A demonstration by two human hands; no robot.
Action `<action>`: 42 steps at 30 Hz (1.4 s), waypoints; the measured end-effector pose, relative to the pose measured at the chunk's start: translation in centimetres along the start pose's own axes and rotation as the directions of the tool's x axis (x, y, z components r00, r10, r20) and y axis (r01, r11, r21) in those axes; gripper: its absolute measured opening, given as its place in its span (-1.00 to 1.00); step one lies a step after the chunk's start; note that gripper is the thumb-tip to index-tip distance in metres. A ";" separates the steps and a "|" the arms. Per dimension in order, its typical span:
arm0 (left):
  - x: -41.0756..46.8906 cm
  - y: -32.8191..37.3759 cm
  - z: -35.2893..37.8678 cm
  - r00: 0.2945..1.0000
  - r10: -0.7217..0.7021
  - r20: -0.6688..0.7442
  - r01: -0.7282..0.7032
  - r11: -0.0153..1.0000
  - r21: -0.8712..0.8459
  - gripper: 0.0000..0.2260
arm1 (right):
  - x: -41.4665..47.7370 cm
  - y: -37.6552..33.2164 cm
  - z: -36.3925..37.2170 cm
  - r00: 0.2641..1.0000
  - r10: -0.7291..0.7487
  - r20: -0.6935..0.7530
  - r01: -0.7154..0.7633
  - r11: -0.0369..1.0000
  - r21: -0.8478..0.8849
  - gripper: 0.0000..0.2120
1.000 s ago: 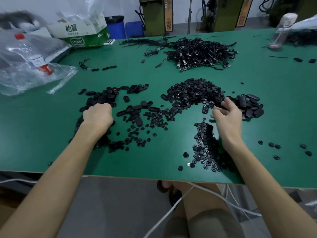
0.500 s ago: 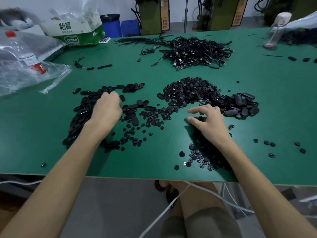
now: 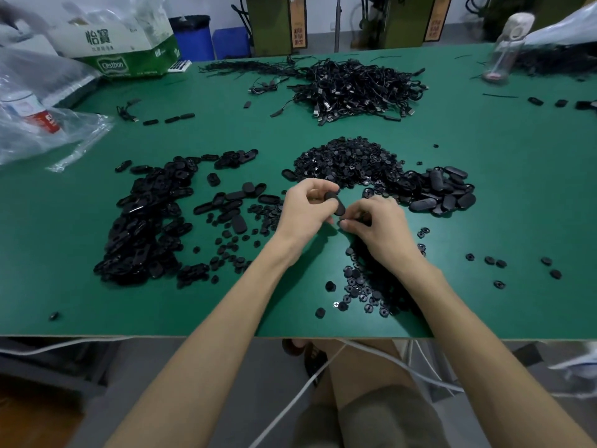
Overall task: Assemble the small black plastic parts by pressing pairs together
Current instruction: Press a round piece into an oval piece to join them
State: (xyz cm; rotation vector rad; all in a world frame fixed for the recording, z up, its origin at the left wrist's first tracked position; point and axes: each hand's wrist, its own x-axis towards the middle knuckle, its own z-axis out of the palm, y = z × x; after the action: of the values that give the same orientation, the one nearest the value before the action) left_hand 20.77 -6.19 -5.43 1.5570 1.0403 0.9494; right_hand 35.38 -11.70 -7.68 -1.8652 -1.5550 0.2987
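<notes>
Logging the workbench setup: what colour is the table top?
The table top is plain green, clearest in the head view.

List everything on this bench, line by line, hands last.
table: one, green, fills the view
oval shell heap: one, black, left side
round part heap: one, black, centre
oval piece heap: one, black, right of the round part heap
loose round parts: many, black, near edge
cable tangle: one, black, far centre
carton: one, white and green, far left
plastic bag: at least one, clear, left edge
bottle: one, clear, far right
oval part: one, black, held above the centre
left hand: grips the oval part
right hand: pinches a small dark part, mostly hidden
</notes>
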 end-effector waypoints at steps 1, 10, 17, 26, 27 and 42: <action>0.1 -0.2 0.4 1.000 -0.015 -0.020 0.014 0.999 -0.040 -0.77 | -0.1 0.0 0.0 1.000 -0.008 -0.008 0.008 1.000 0.020 -0.88; 0.1 -1.6 0.6 0.998 0.056 -0.014 -0.057 0.986 -0.157 -0.73 | -0.3 0.0 -0.5 0.985 0.074 -0.157 -0.034 0.969 0.244 -0.90; -0.2 -1.5 0.9 0.995 0.102 -0.001 -0.101 0.984 -0.147 -0.73 | -0.6 -0.4 -1.0 0.972 0.143 -0.184 -0.065 0.926 0.373 -0.86; -0.1 -1.8 0.9 0.993 0.119 0.014 -0.117 0.988 -0.103 -0.75 | -0.6 -0.2 -0.9 0.967 0.140 -0.212 -0.029 0.890 0.455 -0.90; -0.1 -1.9 0.9 0.994 0.113 0.005 -0.112 0.988 -0.105 -0.75 | -0.7 -0.1 -0.9 0.970 0.136 -0.203 -0.027 0.884 0.467 -0.90; 0.1 -2.3 1.1 0.995 0.096 -0.040 -0.102 0.971 -0.214 -0.83 | -0.6 -0.1 -1.0 0.984 0.142 -0.106 -0.024 0.699 0.714 -0.89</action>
State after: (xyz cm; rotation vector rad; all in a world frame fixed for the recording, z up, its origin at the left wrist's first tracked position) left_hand 21.49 -6.08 -7.89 1.4277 0.8544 1.1185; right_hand 35.73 -12.60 -7.00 -1.2900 -1.0217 0.6780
